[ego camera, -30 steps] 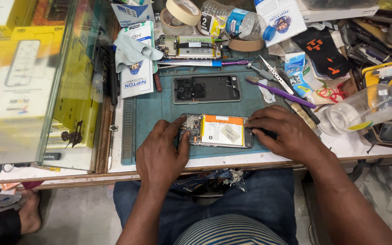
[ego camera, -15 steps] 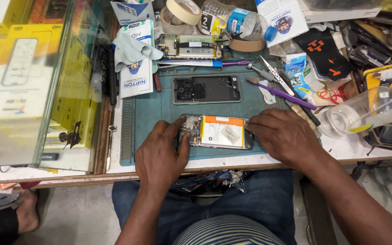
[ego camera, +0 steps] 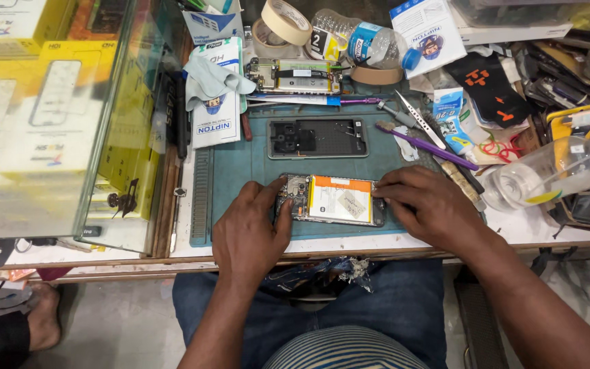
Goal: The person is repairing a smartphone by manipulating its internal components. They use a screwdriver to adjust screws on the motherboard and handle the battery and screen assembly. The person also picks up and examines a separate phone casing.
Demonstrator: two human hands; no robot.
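On the teal work mat (ego camera: pixel 233 198) at the near edge of the bench, an opened phone (ego camera: pixel 331 200) lies flat with its back cover off, showing a pale battery with an orange strip and a circuit board at its left end. The left hand (ego camera: pixel 250 229) clasps that left end, fingers curled over the board and thumb pressed against the near edge, so the hand is closed on the phone. The right hand (ego camera: pixel 428 205) holds the opposite end, fingertips pinching the right edge of the phone against the mat. Just beyond the phone, on the same mat, lies a dark phone frame (ego camera: pixel 317 138), apart from both hands. Farther back sits a second opened handset (ego camera: pixel 293 75) with a long battery. To the right of the frame lie metal tweezers (ego camera: pixel 419 119) and a purple pry tool (ego camera: pixel 426 145), both close to the right hand but untouched. A clear plastic bottle (ego camera: pixel 548 174) lies on its side at the right, and rolls of tape (ego camera: pixel 281 24) stand at the back.
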